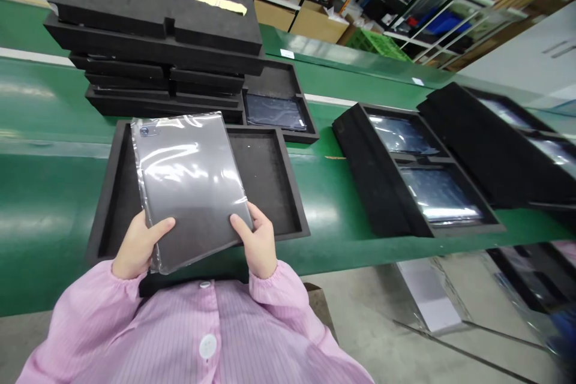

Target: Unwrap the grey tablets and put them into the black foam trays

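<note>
A grey tablet in a clear plastic bag (191, 183) is held in both hands, its back facing up with the camera at the top left corner. My left hand (137, 249) grips its lower left corner, thumb on top. My right hand (257, 240) grips the lower right edge, thumb on top. The tablet hovers over a black foam tray (274, 177) with two recesses lying on the green conveyor belt (49, 192). The tray's right recess shows no contents; the left one is mostly hidden by the tablet.
A stack of black foam trays (157, 48) stands behind, with a yellow tape strip on top. Beside it a tray holds a bagged tablet (274, 111). To the right lie two more trays (416, 171) (508, 138) with bagged tablets. Shelving and cartons stand beyond the belt.
</note>
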`<state>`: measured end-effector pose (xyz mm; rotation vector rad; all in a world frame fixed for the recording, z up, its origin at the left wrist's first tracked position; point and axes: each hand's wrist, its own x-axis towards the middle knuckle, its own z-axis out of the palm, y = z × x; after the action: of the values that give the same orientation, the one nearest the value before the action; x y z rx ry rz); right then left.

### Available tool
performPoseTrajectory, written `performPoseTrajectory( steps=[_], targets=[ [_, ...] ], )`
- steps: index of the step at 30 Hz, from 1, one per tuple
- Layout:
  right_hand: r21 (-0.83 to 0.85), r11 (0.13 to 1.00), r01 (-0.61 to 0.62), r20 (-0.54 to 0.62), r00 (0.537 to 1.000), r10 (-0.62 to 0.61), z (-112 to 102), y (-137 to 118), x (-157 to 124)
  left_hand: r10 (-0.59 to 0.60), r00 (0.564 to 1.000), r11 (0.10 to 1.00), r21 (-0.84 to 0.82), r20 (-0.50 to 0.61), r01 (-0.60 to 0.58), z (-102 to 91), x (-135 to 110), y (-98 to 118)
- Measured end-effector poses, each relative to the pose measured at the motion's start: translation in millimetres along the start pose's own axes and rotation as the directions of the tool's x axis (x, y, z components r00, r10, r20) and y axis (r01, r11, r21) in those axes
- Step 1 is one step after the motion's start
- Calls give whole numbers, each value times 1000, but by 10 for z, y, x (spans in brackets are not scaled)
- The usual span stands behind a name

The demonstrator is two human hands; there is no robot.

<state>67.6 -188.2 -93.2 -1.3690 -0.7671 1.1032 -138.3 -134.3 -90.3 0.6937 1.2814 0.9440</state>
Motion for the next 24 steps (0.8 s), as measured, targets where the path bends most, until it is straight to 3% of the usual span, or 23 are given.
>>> performPoseTrajectory(
  steps=[6,8,10,12,14,16,18,20,22,24],
  targets=[
    [411,899,-151,-110,971,214,-59,-129,102,10,996,1000,11,-84,-9,-7,-1,-14],
    [445,887,-123,-179,958,222,-191,-211,142,1,989,1000,-22,-145,-4,22,-13,-6],
    [395,919,7,-326,936,133,-359,-301,172,30,977,997,-60,-211,-43,66,-25,3],
    [206,956,209,-524,849,-73,-526,-397,184,75,959,989,-101,-272,-106,108,-35,12],
    [-148,931,335,-636,688,-348,-653,-492,186,89,943,981,-135,-320,-139,133,-43,22],
    [-488,814,315,-614,539,-577,-710,-565,186,63,937,976,-176,-344,-131,131,-47,33],
    [-676,693,249,-543,467,-698,-689,-581,185,27,933,968,-222,-359,-114,104,-48,39],
    [-760,610,222,-468,465,-752,-603,-507,172,-2,944,960,-265,-331,-91,61,-51,36],
    [-812,521,262,-325,539,-778,-478,-340,140,-34,958,951,-303,-283,-55,18,-64,26],
    [-825,416,381,-101,626,-774,-345,-123,98,-46,968,947,-318,-248,-36,-10,-92,16]
  ],
)
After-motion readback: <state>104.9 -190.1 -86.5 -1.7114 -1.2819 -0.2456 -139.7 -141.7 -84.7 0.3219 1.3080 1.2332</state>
